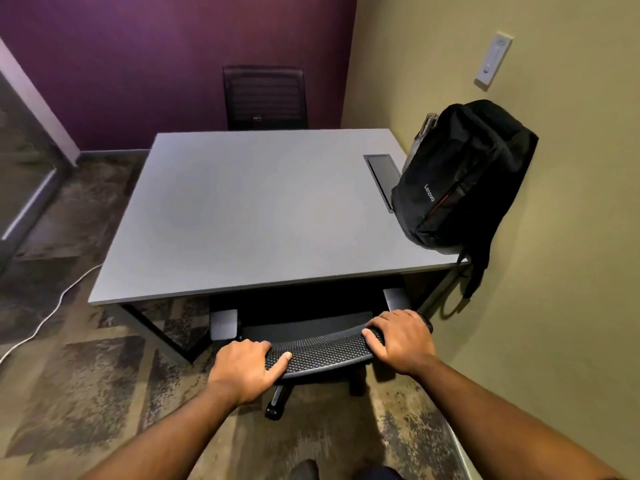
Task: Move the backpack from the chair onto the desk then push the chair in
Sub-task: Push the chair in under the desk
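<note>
Under desk (pixel 242 209): chair (pixel 322 351) seat hidden | both hands (left (pixel 247 365), right (pixel 401 341)) clamped on backrest | backpack (pixel 457 174) strap overhangs edge

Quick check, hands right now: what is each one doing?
Left hand: closed on the top edge of the black mesh chair back.
Right hand: closed on the same chair back, at its right end.

- desk (pixel 242 209): smooth, matt grey top, looks laminate
- backpack (pixel 457 174), at 3 o'clock on the desk: matt black woven cloth
- chair (pixel 322 351) backrest, at 6 o'clock: black perforated mesh, plastic rim
- floor (pixel 104 375): rough patterned carpet
- walls (pixel 571 271): matt paint
</note>
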